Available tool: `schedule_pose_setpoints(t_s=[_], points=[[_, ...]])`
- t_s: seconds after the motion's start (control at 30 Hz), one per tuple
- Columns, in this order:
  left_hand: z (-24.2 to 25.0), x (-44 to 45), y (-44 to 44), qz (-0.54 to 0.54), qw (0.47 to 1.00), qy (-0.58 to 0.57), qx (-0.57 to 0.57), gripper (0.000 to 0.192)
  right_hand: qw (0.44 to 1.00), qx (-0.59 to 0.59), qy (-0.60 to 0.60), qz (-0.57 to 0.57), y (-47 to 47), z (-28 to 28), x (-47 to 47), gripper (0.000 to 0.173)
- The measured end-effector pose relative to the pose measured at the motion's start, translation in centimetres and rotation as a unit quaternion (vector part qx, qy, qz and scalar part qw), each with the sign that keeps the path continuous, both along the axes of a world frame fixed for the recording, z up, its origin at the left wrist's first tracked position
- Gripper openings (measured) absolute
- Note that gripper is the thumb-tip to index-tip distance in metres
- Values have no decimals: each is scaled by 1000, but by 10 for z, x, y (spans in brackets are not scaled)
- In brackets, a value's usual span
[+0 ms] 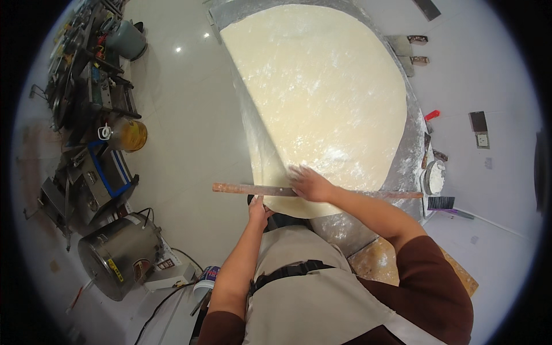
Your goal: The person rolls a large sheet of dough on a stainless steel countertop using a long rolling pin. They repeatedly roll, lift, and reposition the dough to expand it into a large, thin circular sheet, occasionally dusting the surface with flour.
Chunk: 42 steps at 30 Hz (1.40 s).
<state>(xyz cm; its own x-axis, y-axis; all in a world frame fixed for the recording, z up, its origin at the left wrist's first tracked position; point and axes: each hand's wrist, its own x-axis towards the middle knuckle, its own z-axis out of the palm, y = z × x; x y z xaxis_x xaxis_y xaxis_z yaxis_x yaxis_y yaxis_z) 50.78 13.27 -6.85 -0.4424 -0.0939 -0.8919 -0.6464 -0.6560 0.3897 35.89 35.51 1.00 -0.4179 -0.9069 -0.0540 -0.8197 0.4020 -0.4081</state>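
Observation:
A very large, thin sheet of floured dough (319, 95) covers most of the metal worktop (414, 159) and hangs over its left edge and its near edge. A long wooden rolling pin (241, 189) lies across the near part of the sheet, its left end jutting past the table. My left hand (259, 211) is at the dough's hanging near edge, just under the pin; its fingers are partly hidden, so its grip is unclear. My right hand (310, 184) rests over the middle of the pin and the dough, fingers spread and slightly blurred, palm down.
Along the right side are a bowl of flour (434, 177), a bench brush (440, 202), and scrapers (404, 54) with dark handles. On the left stand a gas cylinder (126, 39), a jug of yellow oil (131, 135), a large steel pot (118, 256) and a plastic bucket (204, 286).

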Motion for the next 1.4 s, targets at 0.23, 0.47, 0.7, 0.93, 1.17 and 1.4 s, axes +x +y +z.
schedule_pose_setpoints(t_s=[0.23, 0.47, 0.7, 0.93, 1.17, 1.4], points=[[-22, -1, 4, 31, 999, -8, 10, 30, 946, 50, -162, -275, 74, 34, 54, 28], [-21, 5, 0, 30, 999, 8, 5, 28, 698, -71, -581, -412, 42, 0, 126, 36], [-4, 5, -14, 47, 997, 28, 56, 36, 491, -61, -750, -438, -44, -31, 167, 53], [-12, 7, -28, -10, 987, 57, 149, 37, 255, -345, -744, -513, -88, -65, 176, 42], [-61, 26, -59, -136, 974, 50, 175, 46, 107, -524, -585, -609, -141, -101, 170, 37], [-162, -15, -88, 45, 880, 86, 465, 59, 79, -564, -504, -650, -152, -54, 149, 41]])
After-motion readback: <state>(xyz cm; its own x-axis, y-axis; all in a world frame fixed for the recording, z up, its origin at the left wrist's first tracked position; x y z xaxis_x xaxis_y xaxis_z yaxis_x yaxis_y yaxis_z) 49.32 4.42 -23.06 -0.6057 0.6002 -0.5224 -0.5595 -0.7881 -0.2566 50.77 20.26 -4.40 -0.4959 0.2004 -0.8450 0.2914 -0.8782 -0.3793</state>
